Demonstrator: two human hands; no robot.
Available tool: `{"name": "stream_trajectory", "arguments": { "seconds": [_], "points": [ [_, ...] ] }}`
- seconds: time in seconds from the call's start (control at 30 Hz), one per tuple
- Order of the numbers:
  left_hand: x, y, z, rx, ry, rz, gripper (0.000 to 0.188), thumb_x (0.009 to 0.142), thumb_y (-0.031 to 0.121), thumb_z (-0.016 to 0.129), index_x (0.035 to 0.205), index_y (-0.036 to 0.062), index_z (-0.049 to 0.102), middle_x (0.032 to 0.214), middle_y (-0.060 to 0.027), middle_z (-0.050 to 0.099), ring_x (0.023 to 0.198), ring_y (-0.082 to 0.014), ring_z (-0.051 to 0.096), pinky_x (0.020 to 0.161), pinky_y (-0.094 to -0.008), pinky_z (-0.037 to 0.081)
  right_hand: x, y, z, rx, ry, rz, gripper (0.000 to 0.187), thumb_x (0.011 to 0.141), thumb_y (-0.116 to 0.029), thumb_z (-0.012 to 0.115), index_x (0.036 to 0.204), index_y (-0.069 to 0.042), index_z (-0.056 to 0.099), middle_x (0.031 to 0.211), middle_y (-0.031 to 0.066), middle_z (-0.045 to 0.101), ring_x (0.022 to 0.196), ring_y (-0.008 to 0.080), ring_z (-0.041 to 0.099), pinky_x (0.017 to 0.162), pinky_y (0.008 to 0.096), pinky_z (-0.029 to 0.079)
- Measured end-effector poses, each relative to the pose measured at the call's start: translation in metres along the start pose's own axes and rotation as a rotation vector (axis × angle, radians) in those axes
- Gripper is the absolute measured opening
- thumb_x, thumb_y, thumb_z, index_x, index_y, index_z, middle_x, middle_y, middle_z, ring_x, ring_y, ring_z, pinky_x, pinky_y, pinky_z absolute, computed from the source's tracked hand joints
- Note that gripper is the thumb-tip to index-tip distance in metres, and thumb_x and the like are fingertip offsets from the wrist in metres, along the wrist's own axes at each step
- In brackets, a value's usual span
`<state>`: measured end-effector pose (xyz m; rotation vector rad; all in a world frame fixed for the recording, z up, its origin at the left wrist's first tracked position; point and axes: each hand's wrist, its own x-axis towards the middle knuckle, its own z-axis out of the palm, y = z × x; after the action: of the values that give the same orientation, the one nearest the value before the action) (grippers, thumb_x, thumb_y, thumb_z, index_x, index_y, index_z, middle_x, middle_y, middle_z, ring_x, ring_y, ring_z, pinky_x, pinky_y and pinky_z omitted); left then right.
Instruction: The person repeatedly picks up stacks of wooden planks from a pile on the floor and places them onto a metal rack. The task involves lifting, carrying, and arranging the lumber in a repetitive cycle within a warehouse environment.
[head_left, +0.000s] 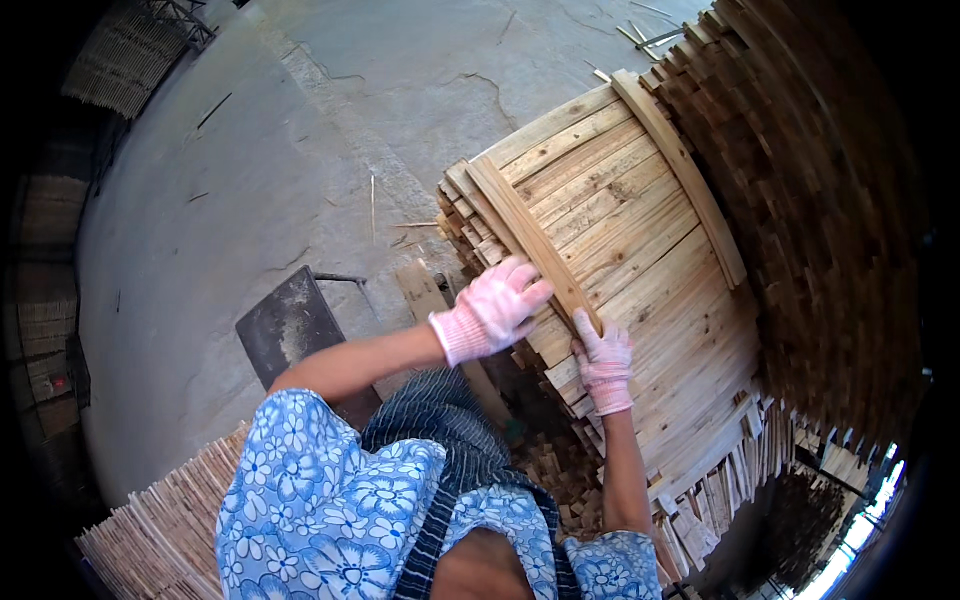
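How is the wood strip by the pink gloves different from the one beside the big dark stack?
The near strip has the right hand at its lower end; the far strip has no hand on it. The near strip lies toward the boards' left side, the far strip toward their right. Both are long, pale wood.

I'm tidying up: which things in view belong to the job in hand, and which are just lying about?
Job, apparently: pink gloves, wooden strip by right hand, far strip, plank stack.
Lying about, apparently: thin floor stick, dark flat panel.
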<state>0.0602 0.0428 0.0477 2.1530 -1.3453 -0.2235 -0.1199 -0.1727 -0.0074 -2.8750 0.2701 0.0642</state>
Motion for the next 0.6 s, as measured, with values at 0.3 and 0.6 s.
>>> {"name": "stream_trajectory", "arguments": {
  "seconds": [0.3,0.6],
  "points": [
    [0.095,-0.055,-0.033,0.507,-0.473,0.224,0.025,0.084,0.016,0.066,0.109,0.0110,0.065,0.104,-0.0123,0.068,0.107,-0.0295,0.067,0.092,-0.0472,0.052,0.009,-0.003,-0.004,0.099,0.119,-0.126,0.060,0.087,-0.017,0.065,0.144,-0.033,0.057,0.121,0.0164,0.061,0.103,0.0367,0.062,0.089,0.0493,0.050],
    [0.137,-0.127,-0.072,0.020,-0.516,-0.006,0.082,0.084,0.028,0.083,0.154,0.0159,0.043,0.149,-0.0175,0.051,0.142,-0.0317,0.047,0.115,-0.0444,0.040,-0.114,0.129,-0.033,-0.071,0.328,0.768,0.033,0.096,-0.023,0.061,0.126,-0.008,0.062,0.092,0.0147,0.070,0.085,0.0338,0.069,0.074,0.0454,0.058]
  ]
}}
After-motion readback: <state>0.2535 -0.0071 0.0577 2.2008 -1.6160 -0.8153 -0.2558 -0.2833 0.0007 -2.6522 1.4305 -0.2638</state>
